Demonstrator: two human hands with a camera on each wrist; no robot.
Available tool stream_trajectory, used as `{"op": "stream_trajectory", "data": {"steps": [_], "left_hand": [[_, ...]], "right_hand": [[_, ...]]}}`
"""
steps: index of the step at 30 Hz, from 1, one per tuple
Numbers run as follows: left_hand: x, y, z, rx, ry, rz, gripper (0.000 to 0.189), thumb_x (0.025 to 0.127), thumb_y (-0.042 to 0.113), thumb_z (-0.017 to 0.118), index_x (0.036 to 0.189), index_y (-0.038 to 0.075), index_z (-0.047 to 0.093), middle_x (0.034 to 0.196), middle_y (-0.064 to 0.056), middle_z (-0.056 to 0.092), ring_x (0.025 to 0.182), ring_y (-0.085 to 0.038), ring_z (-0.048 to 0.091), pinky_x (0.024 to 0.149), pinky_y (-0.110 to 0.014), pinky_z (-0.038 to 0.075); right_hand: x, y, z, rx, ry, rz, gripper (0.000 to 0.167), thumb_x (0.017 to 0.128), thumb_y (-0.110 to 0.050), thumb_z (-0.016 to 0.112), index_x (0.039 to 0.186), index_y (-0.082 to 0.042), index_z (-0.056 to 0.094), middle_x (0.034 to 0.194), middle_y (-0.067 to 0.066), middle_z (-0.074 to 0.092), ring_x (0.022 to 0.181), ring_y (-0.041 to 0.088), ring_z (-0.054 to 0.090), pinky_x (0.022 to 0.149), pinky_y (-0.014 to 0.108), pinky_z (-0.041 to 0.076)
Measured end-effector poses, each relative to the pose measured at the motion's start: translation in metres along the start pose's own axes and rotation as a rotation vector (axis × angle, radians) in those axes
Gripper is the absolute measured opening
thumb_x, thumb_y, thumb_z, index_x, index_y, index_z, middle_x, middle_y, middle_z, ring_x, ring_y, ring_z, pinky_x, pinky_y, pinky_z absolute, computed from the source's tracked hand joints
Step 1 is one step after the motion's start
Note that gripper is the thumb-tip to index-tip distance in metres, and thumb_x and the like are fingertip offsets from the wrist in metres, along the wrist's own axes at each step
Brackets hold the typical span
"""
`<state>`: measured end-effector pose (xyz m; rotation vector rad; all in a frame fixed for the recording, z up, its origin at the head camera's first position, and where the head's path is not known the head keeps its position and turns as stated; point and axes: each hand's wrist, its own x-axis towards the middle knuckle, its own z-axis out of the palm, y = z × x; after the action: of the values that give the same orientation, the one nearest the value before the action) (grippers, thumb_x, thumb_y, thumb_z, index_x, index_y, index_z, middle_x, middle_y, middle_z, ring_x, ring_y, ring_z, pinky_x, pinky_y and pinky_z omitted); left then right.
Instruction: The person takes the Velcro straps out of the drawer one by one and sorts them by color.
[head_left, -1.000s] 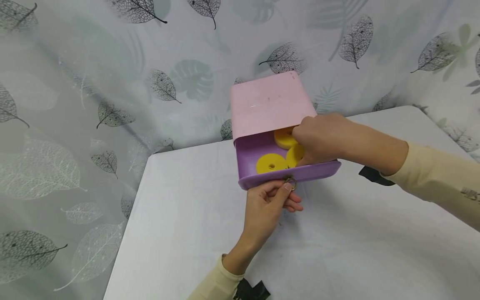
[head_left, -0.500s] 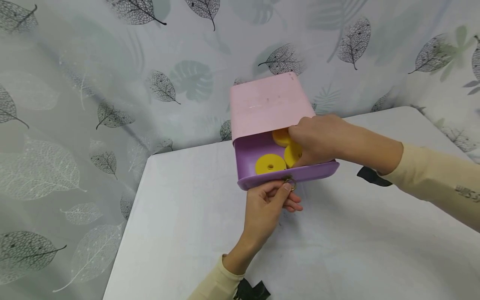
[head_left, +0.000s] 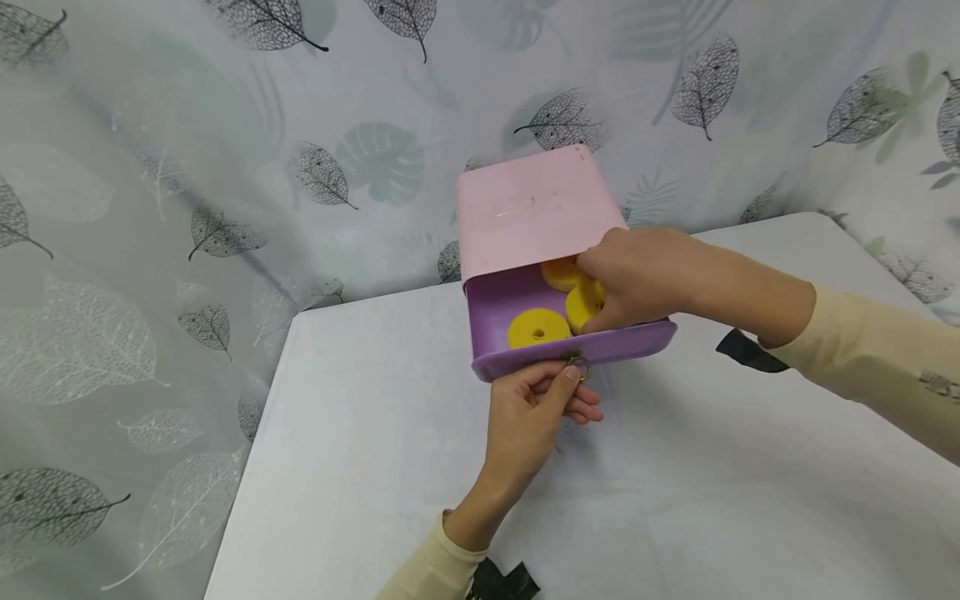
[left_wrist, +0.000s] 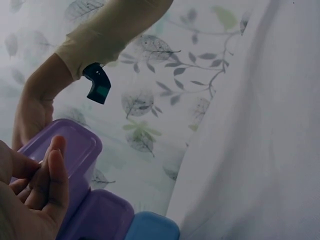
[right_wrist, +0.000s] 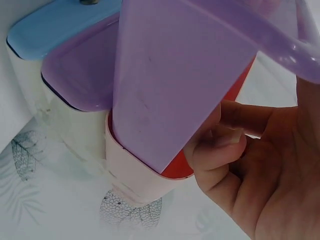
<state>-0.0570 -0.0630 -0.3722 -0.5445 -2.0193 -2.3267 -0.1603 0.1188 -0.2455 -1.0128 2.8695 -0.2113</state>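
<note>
In the head view, a pulled-out purple drawer (head_left: 495, 304) tilts from a pink drawer unit (head_left: 536, 208). My left hand (head_left: 525, 425) pinches the metal ring pull (head_left: 580, 367) on its front between thumb and index finger; the other fingers extend below. Inside the drawer are yellow discs with centre holes: one disc (head_left: 538, 327) lies flat at the front, another (head_left: 562, 273) sits farther back. My right hand (head_left: 645, 271) reaches over the drawer's right side and grips a third yellow disc (head_left: 585, 305), its fingertips partly hidden. The right wrist view shows curled fingers (right_wrist: 215, 150) beside the drawer wall.
The drawer unit rests on a white-covered table (head_left: 375, 433). Below the pulled-out drawer, the wrist views show another purple drawer front (left_wrist: 105, 215) and a blue drawer front (left_wrist: 152, 227). A leaf-print curtain (head_left: 390, 92) hangs behind and to the left.
The gripped yellow disc has shifted slightly left within the drawer, with a little more of it showing. Both hands otherwise keep nearly the same places.
</note>
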Motion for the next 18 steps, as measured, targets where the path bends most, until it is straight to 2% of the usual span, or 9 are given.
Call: {"op": "stream_trajectory", "data": {"steps": [7, 18], "left_hand": [[0.0, 0.0, 0.0, 0.006, -0.001, 0.01, 0.022, 0.106, 0.014, 0.064, 0.104, -0.005, 0.074, 0.083, -0.017, 0.075, 0.068, -0.033, 0.075, 0.064, -0.04, 0.065], [0.001, 0.003, 0.001, -0.001, 0.002, 0.026, 0.02, 0.106, 0.013, 0.063, 0.104, -0.005, 0.074, 0.083, -0.016, 0.075, 0.067, -0.034, 0.074, 0.064, -0.042, 0.065]], "right_hand": [[-0.001, 0.003, -0.005, 0.066, 0.01, -0.034, 0.033, 0.077, -0.037, 0.085, 0.088, -0.013, 0.065, 0.067, 0.0, 0.053, 0.06, 0.017, 0.05, 0.051, 0.031, 0.041], [-0.004, 0.004, -0.013, 0.063, 0.022, -0.039, 0.026, 0.076, -0.033, 0.081, 0.08, -0.013, 0.064, 0.066, 0.0, 0.054, 0.06, 0.018, 0.051, 0.052, 0.032, 0.042]]}}
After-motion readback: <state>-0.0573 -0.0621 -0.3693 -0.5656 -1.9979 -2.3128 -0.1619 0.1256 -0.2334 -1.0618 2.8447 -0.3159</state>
